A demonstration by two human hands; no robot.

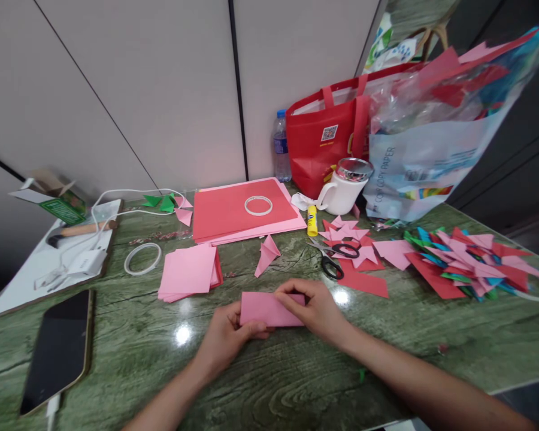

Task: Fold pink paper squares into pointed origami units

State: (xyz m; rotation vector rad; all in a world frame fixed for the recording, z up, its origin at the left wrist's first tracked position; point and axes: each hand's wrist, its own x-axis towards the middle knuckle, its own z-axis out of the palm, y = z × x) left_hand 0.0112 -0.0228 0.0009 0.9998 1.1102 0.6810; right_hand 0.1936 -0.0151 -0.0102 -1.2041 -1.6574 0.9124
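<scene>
While pink paper point(264, 309) lies on table point(296, 383), left grip point(227, 336) pinches left edge, right grip point(317, 309) pinches top.

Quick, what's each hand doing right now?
Left hand: closed on the folded pink paper, gripping its left end.
Right hand: closed on the same paper, pinching its right end.

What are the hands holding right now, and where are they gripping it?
A folded pink paper: left hand grips its left end, right hand its right end.
</scene>
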